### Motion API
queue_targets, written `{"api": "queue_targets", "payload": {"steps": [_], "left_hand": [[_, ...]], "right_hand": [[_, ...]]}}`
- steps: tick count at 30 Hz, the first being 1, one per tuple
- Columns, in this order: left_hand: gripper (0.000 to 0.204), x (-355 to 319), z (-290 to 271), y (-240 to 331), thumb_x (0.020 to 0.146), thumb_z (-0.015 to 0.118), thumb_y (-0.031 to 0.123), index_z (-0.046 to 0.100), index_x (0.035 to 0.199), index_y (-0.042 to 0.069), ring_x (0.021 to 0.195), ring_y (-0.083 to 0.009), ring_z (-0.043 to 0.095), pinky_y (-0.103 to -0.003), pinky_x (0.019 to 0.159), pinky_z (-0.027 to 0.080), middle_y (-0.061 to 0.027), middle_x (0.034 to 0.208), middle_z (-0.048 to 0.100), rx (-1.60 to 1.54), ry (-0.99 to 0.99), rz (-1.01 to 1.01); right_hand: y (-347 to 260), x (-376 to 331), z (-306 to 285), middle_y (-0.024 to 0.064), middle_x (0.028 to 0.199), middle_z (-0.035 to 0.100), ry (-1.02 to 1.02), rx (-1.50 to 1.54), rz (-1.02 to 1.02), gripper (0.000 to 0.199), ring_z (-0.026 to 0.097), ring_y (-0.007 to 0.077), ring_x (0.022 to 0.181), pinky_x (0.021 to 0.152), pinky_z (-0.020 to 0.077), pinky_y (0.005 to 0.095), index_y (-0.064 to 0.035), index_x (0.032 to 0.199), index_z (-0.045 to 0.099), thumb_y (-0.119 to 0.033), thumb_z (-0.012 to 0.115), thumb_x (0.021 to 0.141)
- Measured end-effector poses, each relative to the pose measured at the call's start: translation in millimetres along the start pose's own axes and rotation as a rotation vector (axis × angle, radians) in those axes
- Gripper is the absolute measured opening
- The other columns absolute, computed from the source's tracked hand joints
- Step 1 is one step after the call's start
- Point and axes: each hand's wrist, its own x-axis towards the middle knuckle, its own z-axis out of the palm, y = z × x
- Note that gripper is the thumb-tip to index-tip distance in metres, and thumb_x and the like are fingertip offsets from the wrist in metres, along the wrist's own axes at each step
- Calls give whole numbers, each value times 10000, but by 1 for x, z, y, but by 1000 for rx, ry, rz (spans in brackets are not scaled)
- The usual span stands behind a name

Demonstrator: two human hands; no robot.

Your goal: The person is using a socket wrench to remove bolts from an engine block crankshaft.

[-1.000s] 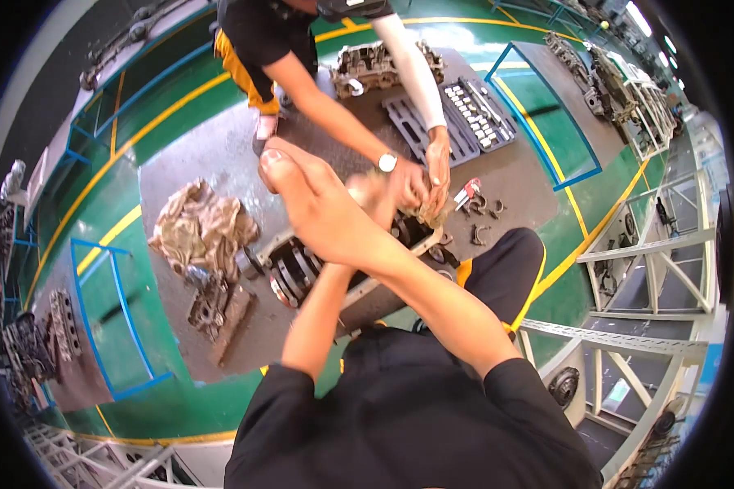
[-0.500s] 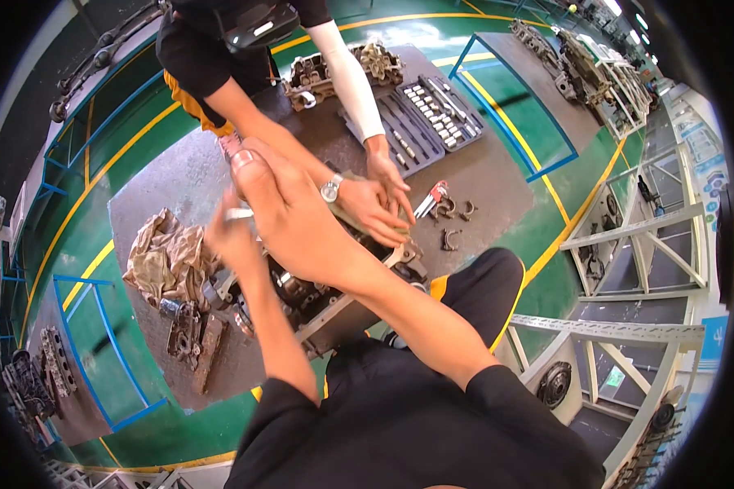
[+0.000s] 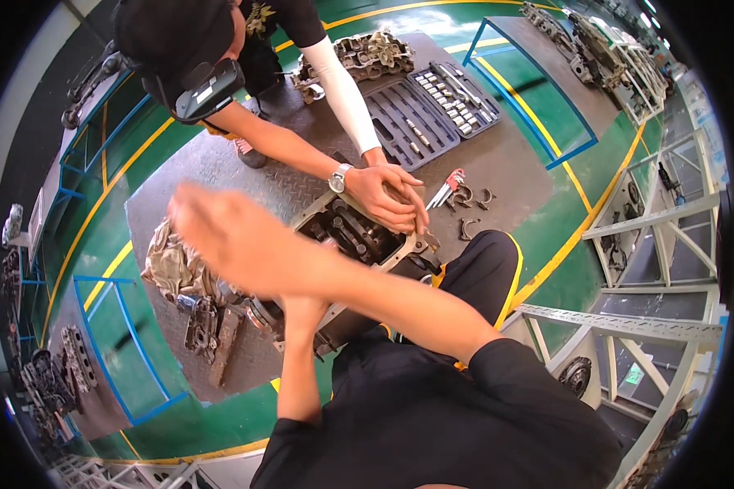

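Note:
My right hand [image 3: 232,240] is raised over the left part of an engine block [image 3: 351,228], smeared by motion, so I cannot make out its fingers or anything in them. Below my right wrist, my left hand [image 3: 303,306] is mostly covered by the right forearm, its fingers hidden. The block has an open top showing dark metal parts inside. A co-worker's two hands [image 3: 387,200] rest one over the other at the block's far right corner; a watch [image 3: 339,178] is on one wrist.
Crumpled brown paper [image 3: 171,265] and greasy metal parts [image 3: 208,326] lie left of the block. To the right are a red-holder hex key set [image 3: 448,187] and bearing caps [image 3: 469,228]. A socket set case [image 3: 432,114] and a cylinder head [image 3: 359,61] stand farther back.
My right hand has swung left and slightly down. My left hand has moved right, behind my right forearm. The co-worker's head has come into view and their hands have come together.

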Motion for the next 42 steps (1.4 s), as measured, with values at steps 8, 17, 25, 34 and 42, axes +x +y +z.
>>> {"api": "queue_targets", "payload": {"steps": [8,17,25,34,42], "left_hand": [[322,27,-18,-9,914,661,276,668,832,-35,682,-136,575,-300,625,458,-35,772,668,-378,304,-54],[230,5,10,-6,922,640,311,644,843,95,776,-131,568,-356,732,446,-9,835,636,-234,114,129],[323,-34,-1,-48,948,610,166,576,633,102,427,-85,385,-260,440,325,54,516,516,-607,135,-231],[189,-19,40,-64,914,667,200,606,953,26,696,-158,593,-353,599,464,-24,743,620,-466,592,214],[230,81,-42,-65,977,548,147,603,1119,-25,857,-136,593,-286,733,488,-107,1030,634,-487,53,-19]], "right_hand": [[-36,-16,8,230,624,531,99,52,74,215,568,459,666,656,431,531,24,842,480,-159,453,951],[-4,-12,21,202,1150,529,115,-517,-286,284,577,377,921,802,472,465,28,1132,503,-111,535,885],[-16,3,36,227,678,568,75,6,112,275,588,443,697,629,447,529,23,847,492,-223,460,966],[-16,8,5,234,610,541,239,-11,115,246,560,465,627,594,429,540,26,803,461,-170,473,951],[-27,-6,32,186,556,557,282,-336,-97,246,590,411,561,672,466,511,-8,762,494,-181,470,935]]}}
